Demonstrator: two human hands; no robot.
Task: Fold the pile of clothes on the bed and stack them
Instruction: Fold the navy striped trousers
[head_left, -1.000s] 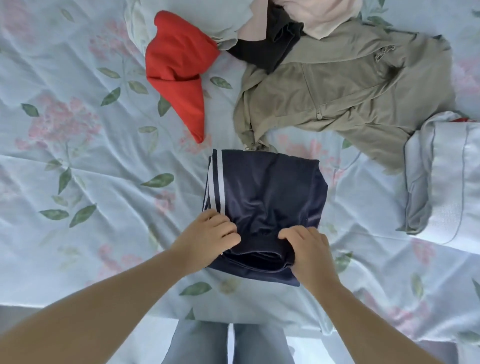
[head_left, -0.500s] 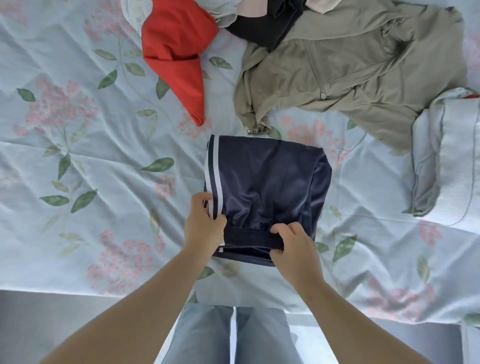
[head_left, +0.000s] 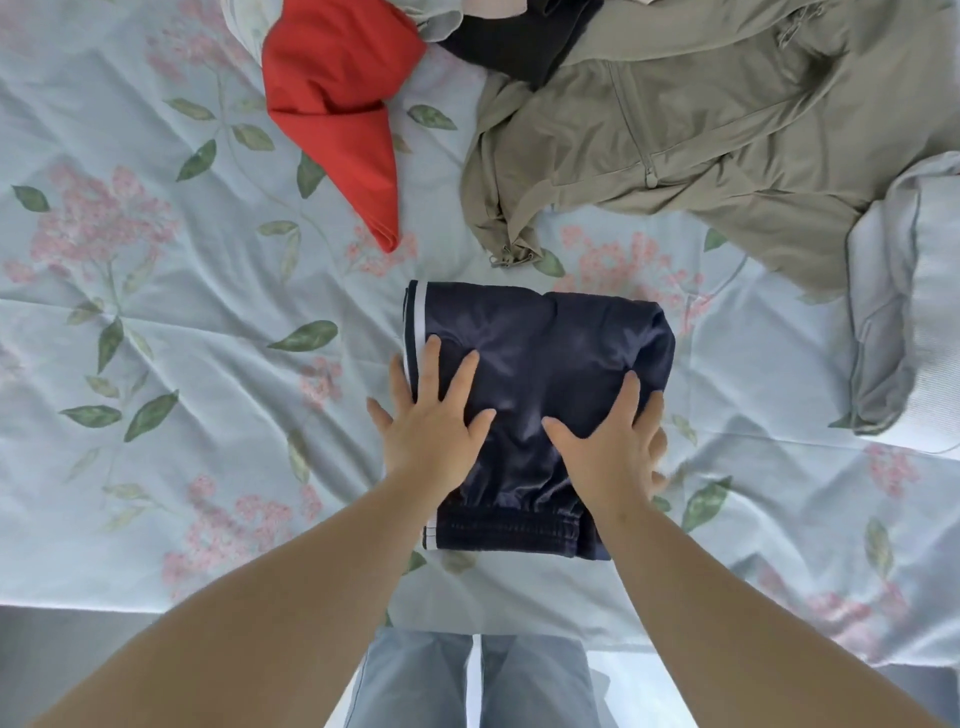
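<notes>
Fingers (head_left: 460, 382) uncurled since earlier pinch: left hand (head_left: 431, 441), right hand (head_left: 608, 457) spread flat, pressing folded navy shorts (head_left: 545, 353) on bed (head_left: 208, 364).

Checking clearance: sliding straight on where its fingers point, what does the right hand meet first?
The right hand rests on the navy shorts; past their far edge comes bare sheet, then likely the olive jacket.
</notes>
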